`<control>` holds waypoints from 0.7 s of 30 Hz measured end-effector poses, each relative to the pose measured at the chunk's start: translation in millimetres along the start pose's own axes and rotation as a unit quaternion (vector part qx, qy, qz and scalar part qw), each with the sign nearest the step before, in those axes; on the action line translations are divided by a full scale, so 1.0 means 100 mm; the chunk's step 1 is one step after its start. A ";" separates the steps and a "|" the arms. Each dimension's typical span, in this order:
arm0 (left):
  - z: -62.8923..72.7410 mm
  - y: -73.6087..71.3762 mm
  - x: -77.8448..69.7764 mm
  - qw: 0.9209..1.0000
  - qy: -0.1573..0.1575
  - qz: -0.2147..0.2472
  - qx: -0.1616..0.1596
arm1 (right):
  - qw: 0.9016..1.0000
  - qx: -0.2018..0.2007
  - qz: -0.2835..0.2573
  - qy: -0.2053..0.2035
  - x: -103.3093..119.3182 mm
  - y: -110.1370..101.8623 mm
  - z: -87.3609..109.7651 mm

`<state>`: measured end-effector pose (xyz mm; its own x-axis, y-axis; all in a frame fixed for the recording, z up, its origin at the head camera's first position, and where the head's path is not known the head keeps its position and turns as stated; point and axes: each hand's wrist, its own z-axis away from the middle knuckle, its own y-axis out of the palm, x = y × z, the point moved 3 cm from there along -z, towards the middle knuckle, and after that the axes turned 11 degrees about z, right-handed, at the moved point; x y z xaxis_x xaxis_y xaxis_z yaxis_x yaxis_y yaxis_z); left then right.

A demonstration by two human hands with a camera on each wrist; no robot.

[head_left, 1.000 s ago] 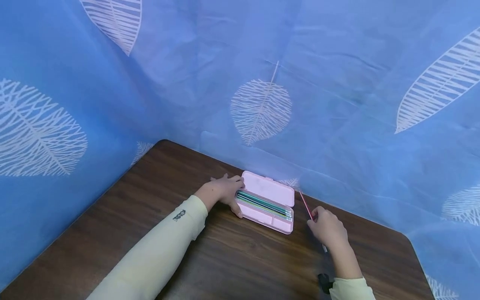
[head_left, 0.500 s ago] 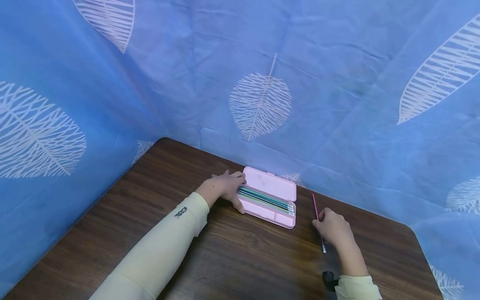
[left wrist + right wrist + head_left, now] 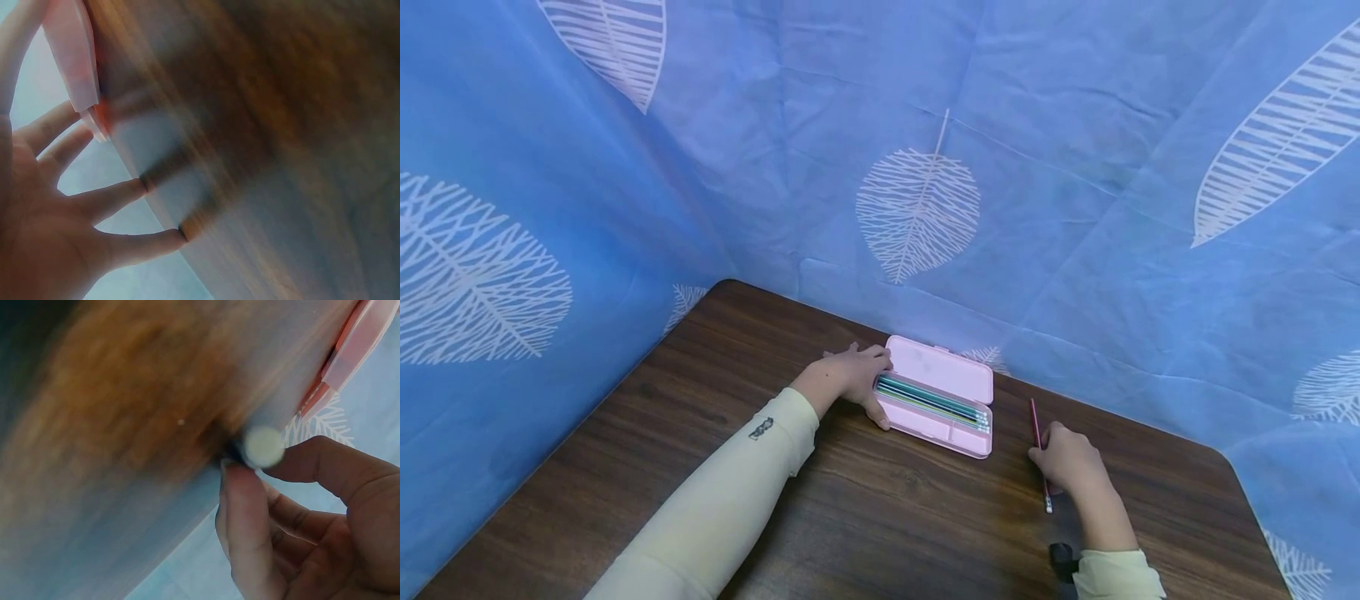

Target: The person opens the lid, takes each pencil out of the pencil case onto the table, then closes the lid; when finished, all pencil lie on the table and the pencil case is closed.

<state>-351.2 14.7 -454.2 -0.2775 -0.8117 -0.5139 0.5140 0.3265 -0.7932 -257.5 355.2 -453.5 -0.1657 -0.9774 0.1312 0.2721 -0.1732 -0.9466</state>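
Note:
A pink pencil case (image 3: 934, 431) stands with its lid up on the brown table, several dark and green pencils (image 3: 932, 403) side by side in its long compartment. My left hand (image 3: 853, 375) is spread at the case's left end, thumb at the front corner and fingers near the lid. In the left wrist view its fingers are straight and apart, some fingertips on the table. To the right of the case, my right hand (image 3: 1071, 458) pinches a red pencil (image 3: 1035, 421) between thumb and index finger, white eraser end toward me. The right wrist view shows that eraser end (image 3: 264, 447) up close.
The dark wooden table (image 3: 880, 517) ends at a blue curtain (image 3: 1075, 167) with white leaf prints, close behind the case lid. A small black object (image 3: 1063, 560) sits at the right wrist.
My right hand has shifted slightly right, away from the case, and the red pencil has turned from leaning left to pointing nearly straight away. My left hand stays at the case.

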 end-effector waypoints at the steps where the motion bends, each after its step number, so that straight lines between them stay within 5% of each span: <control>1: 0.00 0.00 0.00 1.000 0.000 0.001 0.000 | 1.000 0.000 0.000 0.001 0.00 0.00 0.00; 12: 0.01 0.00 -0.02 1.000 0.001 0.005 -0.002 | 0.999 -0.024 0.030 0.015 0.05 -0.05 0.02; 21: 0.01 0.02 -0.03 1.000 -0.001 0.008 -0.008 | 0.991 -0.110 0.064 -0.031 0.34 -0.17 0.07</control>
<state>-348.7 17.2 -454.3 -0.2674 -0.8076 -0.5256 0.5053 0.3470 -0.7901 -261.1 324.4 -431.4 -0.0819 -0.9965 0.0173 0.0723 -0.0233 -0.9971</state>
